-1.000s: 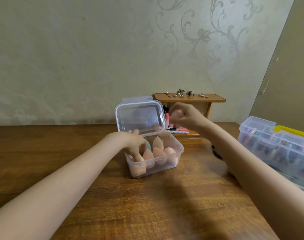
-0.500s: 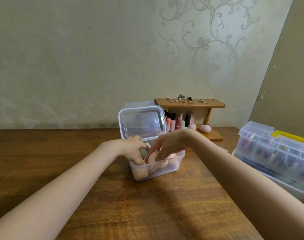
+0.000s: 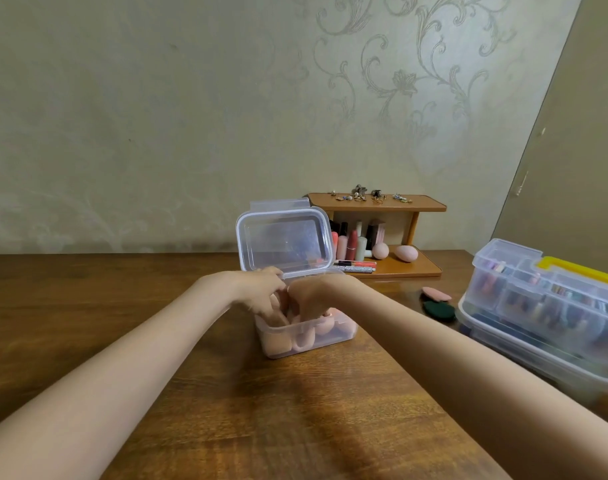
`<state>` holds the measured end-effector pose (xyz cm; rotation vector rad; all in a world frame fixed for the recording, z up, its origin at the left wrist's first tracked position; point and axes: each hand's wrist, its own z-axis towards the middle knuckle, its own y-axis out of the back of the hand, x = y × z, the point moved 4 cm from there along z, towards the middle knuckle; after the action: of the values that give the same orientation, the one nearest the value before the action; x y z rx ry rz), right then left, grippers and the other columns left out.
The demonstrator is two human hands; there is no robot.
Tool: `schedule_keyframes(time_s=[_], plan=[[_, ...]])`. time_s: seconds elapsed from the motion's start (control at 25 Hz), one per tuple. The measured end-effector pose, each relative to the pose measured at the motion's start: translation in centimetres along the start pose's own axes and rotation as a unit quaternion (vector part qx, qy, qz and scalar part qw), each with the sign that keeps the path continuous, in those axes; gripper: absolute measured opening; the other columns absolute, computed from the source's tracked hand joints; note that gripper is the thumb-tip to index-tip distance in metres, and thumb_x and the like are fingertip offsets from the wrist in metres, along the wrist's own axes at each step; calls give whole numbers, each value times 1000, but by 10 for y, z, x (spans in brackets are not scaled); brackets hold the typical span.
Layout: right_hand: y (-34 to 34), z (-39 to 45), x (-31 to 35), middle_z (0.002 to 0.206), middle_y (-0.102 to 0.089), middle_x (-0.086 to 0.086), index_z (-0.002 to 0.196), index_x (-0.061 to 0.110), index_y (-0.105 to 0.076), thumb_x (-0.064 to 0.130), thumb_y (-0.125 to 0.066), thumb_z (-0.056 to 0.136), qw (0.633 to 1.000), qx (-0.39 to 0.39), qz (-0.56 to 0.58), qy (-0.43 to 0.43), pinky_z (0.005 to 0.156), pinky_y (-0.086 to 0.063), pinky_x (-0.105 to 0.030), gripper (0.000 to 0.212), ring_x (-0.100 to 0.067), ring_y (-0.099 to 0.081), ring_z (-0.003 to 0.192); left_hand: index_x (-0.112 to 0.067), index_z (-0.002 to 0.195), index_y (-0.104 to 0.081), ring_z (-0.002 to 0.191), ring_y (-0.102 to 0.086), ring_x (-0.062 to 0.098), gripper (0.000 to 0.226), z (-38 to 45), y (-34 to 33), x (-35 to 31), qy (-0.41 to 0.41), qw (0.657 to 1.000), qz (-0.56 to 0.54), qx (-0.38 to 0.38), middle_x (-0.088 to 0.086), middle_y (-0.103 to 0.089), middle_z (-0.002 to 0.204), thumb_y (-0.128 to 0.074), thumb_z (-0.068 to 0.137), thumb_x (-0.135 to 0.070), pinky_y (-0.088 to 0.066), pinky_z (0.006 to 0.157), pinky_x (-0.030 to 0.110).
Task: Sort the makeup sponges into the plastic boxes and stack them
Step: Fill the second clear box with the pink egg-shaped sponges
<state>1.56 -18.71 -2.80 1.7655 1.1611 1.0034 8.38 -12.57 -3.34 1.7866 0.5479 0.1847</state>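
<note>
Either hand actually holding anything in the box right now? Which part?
Cannot tell. Both the left hand and right hand reach down among the pink sponges in the clear box; fingertips are hidden, so any grip is unclear.

Wood table (image 3: 88, 306) w/ box (image 3: 306, 336), organizer (image 3: 544, 306), shelf (image 3: 399, 268).

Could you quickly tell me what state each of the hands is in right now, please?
Left hand: fingers down in the clear plastic box among the sponges; grip cannot be told.
Right hand: likewise, cannot be told.
</note>
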Motion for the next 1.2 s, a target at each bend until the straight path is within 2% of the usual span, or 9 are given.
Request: schedule_keyframes(time_s=[0.2, 0.36, 0.44, 0.6, 0.84, 0.92, 1.04, 1.12, 1.2], plan=[[25, -13, -33, 106, -66, -10, 121, 6, -60, 15, -55, 92, 968, 131, 216, -6, 80, -54, -22, 30, -14, -65, 85, -19, 126, -51, 128, -42, 19, 54, 1, 24, -9, 8, 999, -14, 29, 1, -43, 140, -68, 80, -42, -40, 105, 32], [75, -26, -88, 81, -71, -6, 106, 7, -67, 16, -52, 94, 936, -158, 310, -55, 59, -52, -19, 22, -13, -66, 64, -11, 119, -57, 102, -55, 19, 59, 15, 29, -25, 39, 997, 55, 30, 5, -58, 124, -63, 79, -55, -45, 81, 27], [81, -17, -125, 84, -67, -9, 112, 1, -64, 10, -50, 94, 905, -264, 308, -128, 59, -52, -22, 24, -15, -63, 65, -10, 117, -57, 88, -52, 17, 59, 21, 26, -31, 57, 993, 91, 58, 7, -60, 119, -63, 79, -55, -42, 72, 25], [55, 27, -176, 128, -53, -16, 135, 11, -46, 3, -43, 95, 904, -258, 231, -250, 75, -56, -33, 41, -28, -60, 98, -15, 123, -50, 88, -48, 17, 55, 31, 22, -35, 79, 984, 130, 92, 5, -49, 115, -64, 82, -49, -43, 79, 28], [47, 67, -206, 124, -60, -13, 130, 9, -50, 7, -39, 96, 907, -259, 99, -317, 56, -41, -24, 36, -27, -61, 104, -21, 137, -35, 69, -41, 19, 60, 46, 15, -34, 77, 976, 192, 67, 10, -37, 116, -61, 87, -43, -41, 71, 31], [44, 71, -213, 124, -59, -16, 125, 6, -54, 9, -42, 95, 891, -287, 115, -334, 66, -47, -27, 32, -28, -57, 105, -22, 137, -35, 79, -44, 22, 62, 50, 13, -29, 94, 977, 184, 53, 10, -37, 121, -64, 86, -40, -40, 66, 30], [52, 57, -211, 132, -46, -22, 126, 8, -48, 8, -52, 89, 842, -409, 191, -295, 94, -47, -44, 37, -36, -45, 120, -19, 131, -42, 86, -46, 22, 61, 48, 12, -28, 94, 980, 168, 55, 8, -39, 117, -65, 83, -47, -41, 68, 29], [60, 32, -193, 120, -51, -19, 120, 9, -44, 18, -59, 86, 801, -505, 214, -238, 88, -49, -48, 37, -35, -53, 108, -16, 128, -45, 88, -45, 19, 60, 39, 14, -30, 73, 980, 172, 64, 7, -43, 121, -58, 84, -55, -39, 74, 28], [61, 8, -166, 101, -59, -11, 108, 8, -46, 30, -66, 81, 806, -517, 240, -158, 75, -54, -42, 41, -26, -60, 89, -15, 126, -46, 90, -41, 17, 59, 27, 18, -32, 58, 983, 166, 56, 5, -45, 124, -53, 85, -57, -36, 77, 27]])
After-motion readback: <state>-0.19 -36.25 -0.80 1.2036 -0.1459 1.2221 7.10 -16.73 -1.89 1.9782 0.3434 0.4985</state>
